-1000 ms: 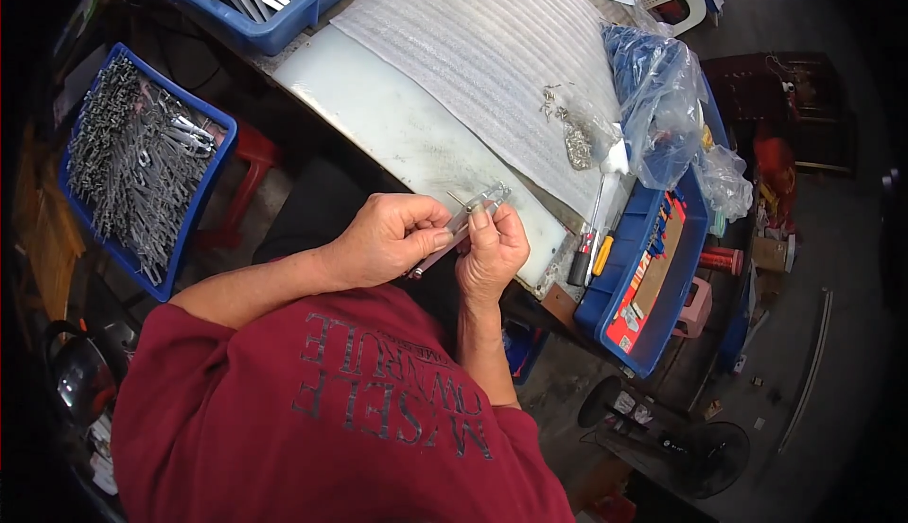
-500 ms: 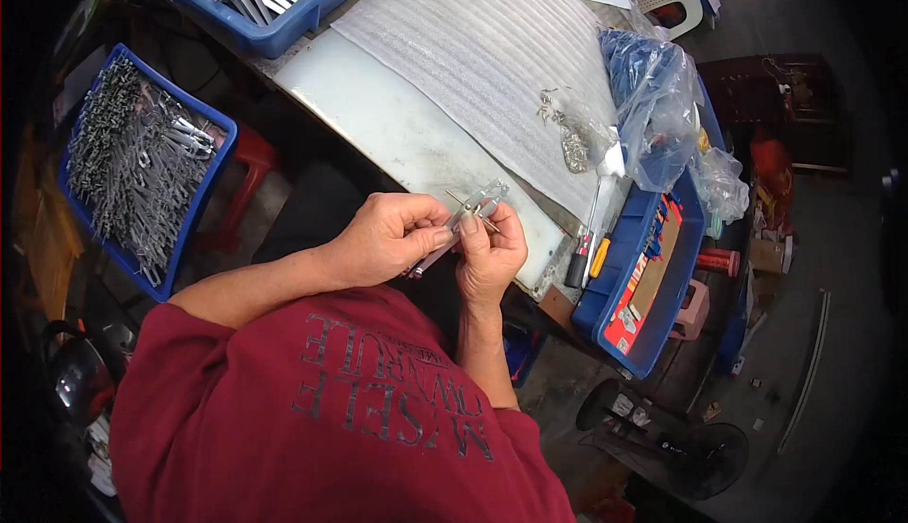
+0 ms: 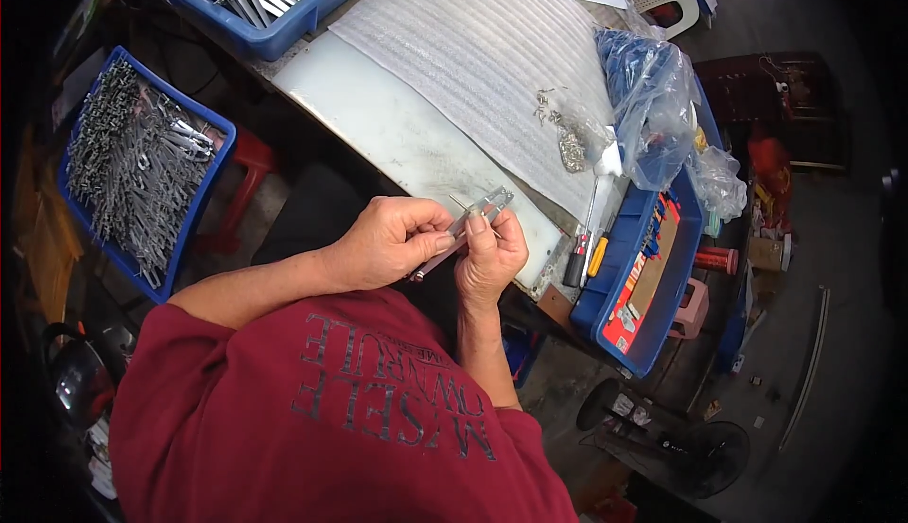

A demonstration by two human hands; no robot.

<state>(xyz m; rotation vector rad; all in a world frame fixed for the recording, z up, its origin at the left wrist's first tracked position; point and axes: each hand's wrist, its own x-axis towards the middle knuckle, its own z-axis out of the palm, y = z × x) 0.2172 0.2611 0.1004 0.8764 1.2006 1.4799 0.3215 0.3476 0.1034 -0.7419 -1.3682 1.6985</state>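
— Both hands: how are they set?

— Neither is left open. A slim silver metal strip (image 3: 493, 203) is pinched between thumb and curled fingers of the left hand (image 3: 390, 242), and is gripped by the thumb and fingers of the right hand (image 3: 492, 253) as well.

— And how is its long axis laid?

— Slantwise, from lower left near the shirt (image 3: 312, 391) to upper right, where a forked end is held out over the edge of the white board (image 3: 369, 135). The right hand is placed nearer that fork, the left nearer the lower end. Between them a thin pin (image 3: 458, 201) is set across the strip; whether it is passed through a hole cannot be told.

— What is found beyond?

— To the right, a red-and-black-handled screwdriver (image 3: 576, 264) and a yellow-handled tool (image 3: 598, 256) are laid beside a blue bin (image 3: 617, 263). Farther off, small metal fittings (image 3: 571, 150) are heaped on the ribbed foam sheet (image 3: 454, 45), near a clear plastic bag (image 3: 657, 121). Well to the left, many silver parts (image 3: 142, 183) are piled in a blue tray (image 3: 200, 209).
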